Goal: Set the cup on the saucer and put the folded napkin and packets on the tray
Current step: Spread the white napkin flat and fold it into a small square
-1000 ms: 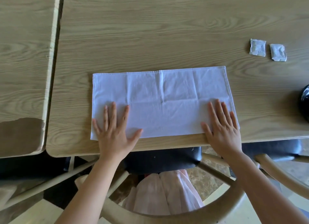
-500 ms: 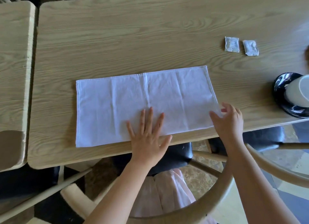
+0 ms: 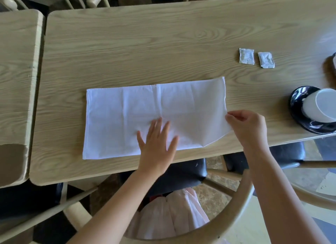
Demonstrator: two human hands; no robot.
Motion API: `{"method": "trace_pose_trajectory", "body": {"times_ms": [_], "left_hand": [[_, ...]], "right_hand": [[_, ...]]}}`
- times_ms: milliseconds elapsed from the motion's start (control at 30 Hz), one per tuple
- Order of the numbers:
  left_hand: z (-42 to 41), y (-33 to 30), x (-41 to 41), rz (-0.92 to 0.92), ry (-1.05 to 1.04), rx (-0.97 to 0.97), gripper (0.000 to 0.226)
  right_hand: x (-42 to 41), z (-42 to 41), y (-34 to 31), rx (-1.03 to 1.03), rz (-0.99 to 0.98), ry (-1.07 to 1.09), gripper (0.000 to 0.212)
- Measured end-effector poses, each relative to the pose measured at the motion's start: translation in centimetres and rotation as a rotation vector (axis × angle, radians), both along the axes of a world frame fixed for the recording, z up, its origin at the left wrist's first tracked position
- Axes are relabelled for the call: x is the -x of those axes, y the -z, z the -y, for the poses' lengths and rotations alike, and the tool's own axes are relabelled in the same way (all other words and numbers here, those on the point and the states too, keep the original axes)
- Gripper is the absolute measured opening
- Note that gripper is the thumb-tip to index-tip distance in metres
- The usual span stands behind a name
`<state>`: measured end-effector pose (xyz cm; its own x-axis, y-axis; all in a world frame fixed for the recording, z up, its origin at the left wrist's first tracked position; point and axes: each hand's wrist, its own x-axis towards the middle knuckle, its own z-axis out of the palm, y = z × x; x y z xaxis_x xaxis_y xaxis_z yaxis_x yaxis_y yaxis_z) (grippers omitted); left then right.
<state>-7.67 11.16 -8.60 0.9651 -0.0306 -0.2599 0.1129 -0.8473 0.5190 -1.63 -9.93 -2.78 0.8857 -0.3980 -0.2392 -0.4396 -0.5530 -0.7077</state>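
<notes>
Light wood-grain table point(image 3: 163, 43), rounded corners, long side toward the viewer. A second table of the same finish point(image 3: 16, 80) butts against it on the left, a narrow dark gap between them; its near corner shows a worn brown patch.

White cloth napkin point(image 3: 127, 120) lies spread near the table's front edge, folded to a long rectangle, with creases running across it. Left hand point(image 3: 156, 143) rests flat on the napkin's near middle, fingers splayed — open, pressing the cloth down. Right hand point(image 3: 249, 127) is pinched closed on the napkin's right edge, and the near right corner is lifted off the wood.

Two small white packets point(image 3: 246, 56) sit side by side, apart from each other, beyond and to the right of the napkin. Farther right, near the front edge, a glossy black saucer point(image 3: 298, 105) carries a white cup point(image 3: 320, 105) lying on its side, mouth to the right.

Below the table edge — curved pale wooden chair back point(image 3: 234, 212), black seat cushions, pale pink fabric at the person's lap. More pale chair frames show beyond the far edge. Floor is mottled brown stone.
</notes>
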Motion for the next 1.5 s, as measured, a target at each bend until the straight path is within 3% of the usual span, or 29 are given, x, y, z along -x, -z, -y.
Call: {"method": "trace_pose_trajectory", "body": {"times_ms": [100, 233, 300, 433, 567, 833, 1000, 1100, 1267, 1333, 1500], "left_hand": [[-0.6, -2.7, -4.1, 0.013, -0.257, 0.375, 0.033], [0.8, -5.9, -9.8, -0.340, -0.305, 0.738, 0.030], [1.9, -6.5, -11.6, -0.443, -0.256, 0.789, 0.032], [1.6, -7.1, -13.5, -0.235, -0.195, 0.661, 0.012], [-2.9, -8.1, -12.9, -0.065, -0.191, 0.649, 0.017], [-14.0, -7.5, -9.5, -0.016, -0.304, 0.585, 0.016], [-18.1, -4.9, -7.3, 0.019, -0.403, 0.484, 0.010], [-19.7, -2.5, -6.0, 0.041, -0.496, 0.319, 0.014], [-20.2, -0.2, -4.6, 0.144, -0.578, 0.114, 0.008], [-20.1, 0.1, -4.5, 0.190, -0.585, 0.103, 0.005], [-19.9, 0.4, -4.6, 0.250, -0.593, 0.058, 0.002]], "right_hand": [[0.2, -1.6, -1.1, -0.017, -0.030, -0.085, 0.012], [0.6, -3.9, -2.5, 0.040, -0.008, -0.159, 0.012], [0.9, -5.4, -3.1, 0.070, 0.003, -0.223, 0.012], [1.4, -8.9, -4.4, 0.061, 0.056, -0.314, 0.010], [1.4, -12.5, -5.5, -0.039, 0.119, -0.355, 0.010], [2.5, -21.6, -4.5, -0.180, 0.045, -0.560, 0.018], [3.6, -25.4, -1.9, -0.121, -0.014, -0.697, 0.022], [3.9, -25.6, -0.5, -0.066, -0.064, -0.774, 0.025], [2.3, -20.1, 1.4, 0.064, 0.089, -0.487, 0.029], [1.5, -17.5, 2.3, 0.140, 0.052, -0.390, 0.032], [0.2, -16.1, 3.8, 0.051, -0.114, -0.338, 0.023]]}}
